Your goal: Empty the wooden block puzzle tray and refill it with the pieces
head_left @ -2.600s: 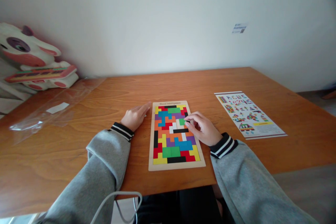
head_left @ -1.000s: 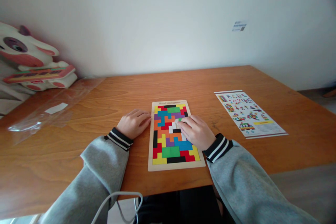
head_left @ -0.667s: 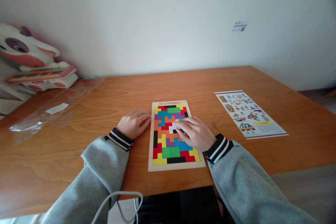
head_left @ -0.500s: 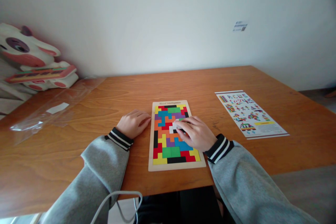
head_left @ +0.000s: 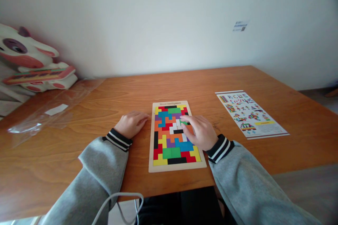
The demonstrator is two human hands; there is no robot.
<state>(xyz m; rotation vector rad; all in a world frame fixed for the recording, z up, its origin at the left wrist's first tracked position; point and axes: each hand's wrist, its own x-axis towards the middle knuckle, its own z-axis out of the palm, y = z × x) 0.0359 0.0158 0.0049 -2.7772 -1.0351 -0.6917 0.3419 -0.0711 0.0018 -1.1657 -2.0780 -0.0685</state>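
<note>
A wooden puzzle board (head_left: 151,161) filled with coloured block pieces lies on the table in front of me. My right hand (head_left: 200,133) rests on the board's right middle part. Its thumb and forefinger close on a small green piece (head_left: 182,122) beside a white piece. My left hand (head_left: 130,123) lies on the table, holding nothing. Its fingers are loosely stretched out, with the tips near the board's left edge. Both arms wear grey sleeves with striped cuffs.
A printed pattern sheet (head_left: 249,114) lies to the right on the wooden table (head_left: 79,154). A clear plastic bag (head_left: 52,112) lies at the far left, and a white and pink plush toy (head_left: 29,59) sits by the wall. A white cable (head_left: 118,200) hangs below the near edge.
My right hand slid left over the board's middle, then drew back a little to the right, so the green piece shows by its fingertips. My left hand curled slightly and stayed beside the board.
</note>
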